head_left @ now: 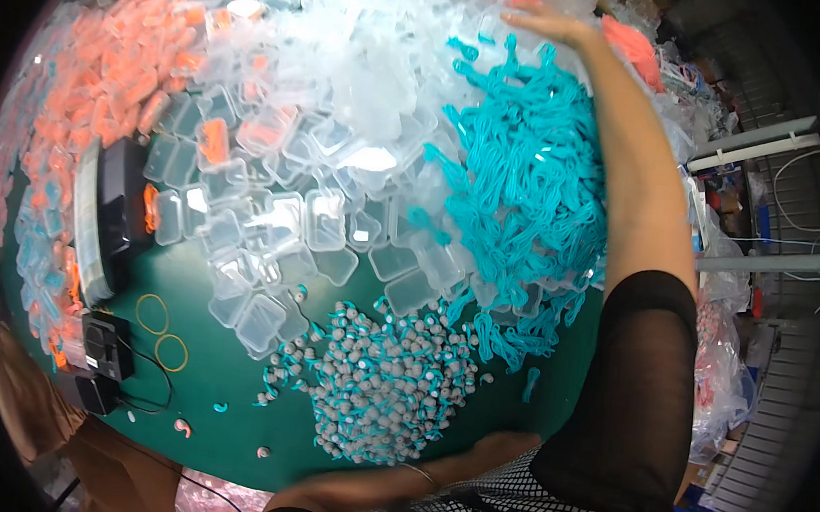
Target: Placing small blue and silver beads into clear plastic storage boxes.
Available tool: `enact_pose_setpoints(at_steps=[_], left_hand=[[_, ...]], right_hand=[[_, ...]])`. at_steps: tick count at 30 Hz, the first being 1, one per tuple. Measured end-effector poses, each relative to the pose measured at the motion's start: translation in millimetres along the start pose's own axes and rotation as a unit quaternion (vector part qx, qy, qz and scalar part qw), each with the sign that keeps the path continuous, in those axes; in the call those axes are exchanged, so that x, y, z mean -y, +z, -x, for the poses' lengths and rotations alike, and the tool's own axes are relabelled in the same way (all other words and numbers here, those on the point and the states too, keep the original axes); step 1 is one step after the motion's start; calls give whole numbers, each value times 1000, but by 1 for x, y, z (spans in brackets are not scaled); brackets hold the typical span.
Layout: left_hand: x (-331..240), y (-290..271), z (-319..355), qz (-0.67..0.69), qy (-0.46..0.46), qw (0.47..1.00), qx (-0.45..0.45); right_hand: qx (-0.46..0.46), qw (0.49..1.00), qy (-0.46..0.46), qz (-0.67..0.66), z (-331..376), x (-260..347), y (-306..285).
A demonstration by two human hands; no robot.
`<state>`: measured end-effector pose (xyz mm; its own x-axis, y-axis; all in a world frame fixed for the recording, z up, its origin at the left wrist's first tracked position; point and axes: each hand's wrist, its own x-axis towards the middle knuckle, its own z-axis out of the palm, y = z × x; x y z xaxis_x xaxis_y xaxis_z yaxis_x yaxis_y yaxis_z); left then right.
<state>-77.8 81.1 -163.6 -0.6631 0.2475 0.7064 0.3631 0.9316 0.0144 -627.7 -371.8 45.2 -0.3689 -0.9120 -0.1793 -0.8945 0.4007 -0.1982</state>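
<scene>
Teal cords heap up between two parted hands

The bundled teal cords (pixel 528 160) lie in a tall heap on the right of the green table (pixel 234 377), seemingly kept together by kind and within easy reach. Clear plastic boxes (pixel 328 218) spread to their left, and a pile of small grey-and-teal pieces (pixel 383 386) sits nearer, perhaps apart so the kinds do not mix. Orange packets (pixel 126 60) fill the far left.

The right hand (pixel 541 25) is stretched out beyond the heap, fingers extended leftward, with nothing visibly gripped. The cords lie just on its near side, while its forearm runs along their right. The left hand (pixel 508 444) is at the near edge, to the right of the grey-and-teal pile and well short of the main heap; its fingers are too unclear to tell whether they pinch anything.
</scene>
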Motion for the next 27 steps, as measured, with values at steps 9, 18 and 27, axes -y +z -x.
enact_pose_setpoints(at_steps=[9, 18, 27], left_hand=[[67, -87, -30, 146, -103, 980, 90], [97, -122, -46, 440, -156, 873, 141], [110, -130, -54, 441, -117, 874, 168]], right_hand=[[102, 989, -45, -99, 14, 22, 62], [238, 922, 78, -295, 87, 32, 77], [155, 966, 38, -205, 207, 92, 73]])
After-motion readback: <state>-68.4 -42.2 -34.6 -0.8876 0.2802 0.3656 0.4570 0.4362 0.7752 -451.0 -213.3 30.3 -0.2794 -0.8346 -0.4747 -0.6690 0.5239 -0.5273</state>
